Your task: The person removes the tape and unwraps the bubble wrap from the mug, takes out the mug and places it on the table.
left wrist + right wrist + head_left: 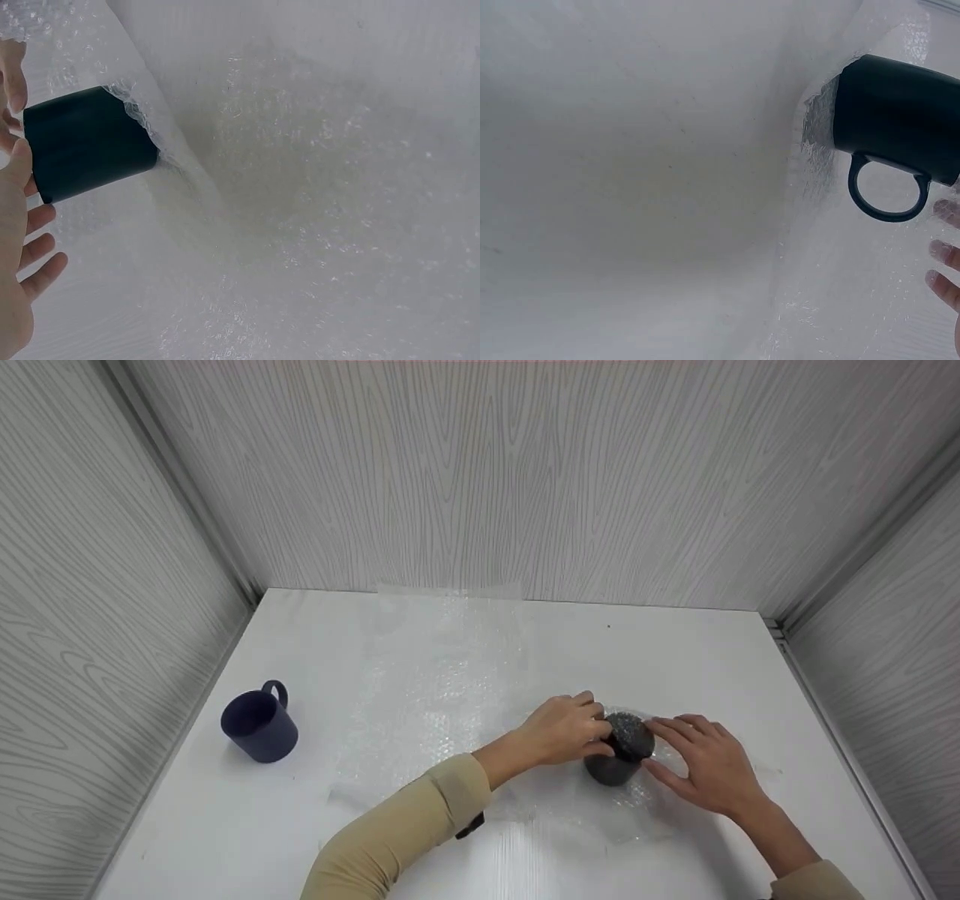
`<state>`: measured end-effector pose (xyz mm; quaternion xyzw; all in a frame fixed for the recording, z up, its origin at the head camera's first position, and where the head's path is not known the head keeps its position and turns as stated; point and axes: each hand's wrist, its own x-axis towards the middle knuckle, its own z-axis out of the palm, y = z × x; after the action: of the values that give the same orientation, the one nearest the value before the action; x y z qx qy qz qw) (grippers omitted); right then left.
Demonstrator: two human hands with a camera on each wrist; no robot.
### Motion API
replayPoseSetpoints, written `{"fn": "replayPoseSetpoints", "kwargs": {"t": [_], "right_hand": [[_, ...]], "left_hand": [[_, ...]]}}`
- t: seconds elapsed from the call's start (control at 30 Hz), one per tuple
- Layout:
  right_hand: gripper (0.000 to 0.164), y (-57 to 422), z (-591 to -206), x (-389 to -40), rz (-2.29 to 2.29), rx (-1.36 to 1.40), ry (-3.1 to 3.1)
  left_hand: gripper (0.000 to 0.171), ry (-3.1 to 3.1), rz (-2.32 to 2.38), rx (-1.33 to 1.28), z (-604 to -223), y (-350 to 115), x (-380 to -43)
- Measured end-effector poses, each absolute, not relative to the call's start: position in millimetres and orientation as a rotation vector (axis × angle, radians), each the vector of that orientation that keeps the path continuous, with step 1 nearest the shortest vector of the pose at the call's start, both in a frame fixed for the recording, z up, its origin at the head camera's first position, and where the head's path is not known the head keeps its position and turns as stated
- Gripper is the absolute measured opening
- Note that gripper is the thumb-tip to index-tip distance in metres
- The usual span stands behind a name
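A dark mug (611, 770) stands on bubble wrap at the right of the table, tilted slightly. Speckled bubble wrap (628, 735) shows at its upper end. My left hand (561, 729) holds the mug at its upper edge, fingers curled, with the thumb low on the near side. On the other side, my right hand (705, 765) touches the upper edge with nearly straight fingers. The right wrist view shows the mug's handle (889, 219) and my spread right fingertips (941, 251) beside it. In the left wrist view, wrap (139, 112) gathers round the mug's far end.
A long sheet of bubble wrap (427, 690) runs across the white table (675, 652) to the back edge. A navy mug (270, 739) stands at the left, handle toward the back. Wood-grain panels (480, 472) enclose the table at the back and sides.
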<state>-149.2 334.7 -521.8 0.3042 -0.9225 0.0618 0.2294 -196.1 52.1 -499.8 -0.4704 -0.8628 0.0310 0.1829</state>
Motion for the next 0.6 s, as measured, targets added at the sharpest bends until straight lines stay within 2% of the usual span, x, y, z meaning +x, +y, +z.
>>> {"fn": "replayPoseSetpoints", "kwargs": {"t": [0.33, 0.6], "right_hand": [[0.057, 342.3, -520.6, -147.2, 0.196, 0.828, -2.510], [0.046, 346.5, -521.8, -147.6, 0.174, 0.838, -2.462]], "left_hand": [[0.040, -2.448, 0.079, -1.327, -499.8, 52.9, -196.0], [0.040, -2.467, 0.066, -1.322, -499.7, 53.4, -195.3]]}}
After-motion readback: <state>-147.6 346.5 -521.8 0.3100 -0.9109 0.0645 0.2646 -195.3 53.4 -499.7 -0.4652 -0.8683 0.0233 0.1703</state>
